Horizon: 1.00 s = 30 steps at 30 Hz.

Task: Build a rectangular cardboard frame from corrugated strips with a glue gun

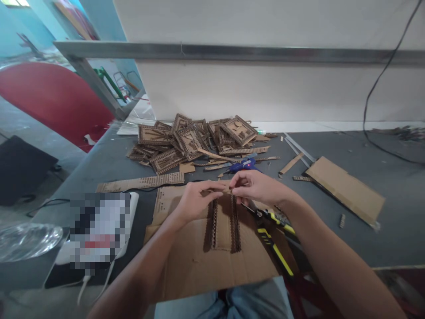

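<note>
While seemingly pinching thin strip (227, 189) between left hand (198, 199) and right hand (255, 186) near far edge of cardboard sheet (189, 250), treat ridged piece (224, 221) atop that sheet as probably light, stiffish, crushable at fluting (215, 226), best held by flat base (225, 237).

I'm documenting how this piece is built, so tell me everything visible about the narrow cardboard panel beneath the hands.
The narrow cardboard panel is a plain brown rectangle, its long sides running away from the person. Corrugated strips with darker, wavy edges line both long sides, raised above its face. It lies flat on a larger cardboard sheet. The left hand and right hand meet over its far end, hiding it; whether they touch it is unclear.
</note>
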Available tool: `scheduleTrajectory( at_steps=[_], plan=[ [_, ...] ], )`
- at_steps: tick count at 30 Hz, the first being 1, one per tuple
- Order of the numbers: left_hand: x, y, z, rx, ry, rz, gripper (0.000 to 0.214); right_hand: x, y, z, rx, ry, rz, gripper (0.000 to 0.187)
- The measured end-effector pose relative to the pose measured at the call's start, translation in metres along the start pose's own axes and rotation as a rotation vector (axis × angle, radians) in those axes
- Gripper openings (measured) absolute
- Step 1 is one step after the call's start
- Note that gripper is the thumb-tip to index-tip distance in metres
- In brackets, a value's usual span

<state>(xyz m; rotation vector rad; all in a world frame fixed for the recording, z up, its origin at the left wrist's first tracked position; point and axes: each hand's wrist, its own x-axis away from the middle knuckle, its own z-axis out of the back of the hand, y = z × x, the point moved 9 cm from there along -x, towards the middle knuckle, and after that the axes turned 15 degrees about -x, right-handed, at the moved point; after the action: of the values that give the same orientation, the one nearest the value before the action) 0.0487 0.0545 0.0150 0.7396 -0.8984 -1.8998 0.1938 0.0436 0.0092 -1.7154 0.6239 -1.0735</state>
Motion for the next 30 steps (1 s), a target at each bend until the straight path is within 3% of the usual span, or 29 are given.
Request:
scheduleTrajectory(
  at_steps=[7,15,30],
  plan=[
    [0.005,-0.005,-0.009,0.070,-0.171,0.126,0.021,0.001,0.005,0.000,-0.175,-0.144,-0.016,0.035],
    [0.003,-0.001,-0.009,0.102,-0.124,0.064,0.023,-0.002,0.018,0.002,-0.342,-0.161,-0.048,0.042],
    [0.002,-0.006,-0.004,0.254,-0.085,0.132,0.024,-0.004,0.029,-0.011,-0.682,-0.149,-0.140,0.035]
  ],
)
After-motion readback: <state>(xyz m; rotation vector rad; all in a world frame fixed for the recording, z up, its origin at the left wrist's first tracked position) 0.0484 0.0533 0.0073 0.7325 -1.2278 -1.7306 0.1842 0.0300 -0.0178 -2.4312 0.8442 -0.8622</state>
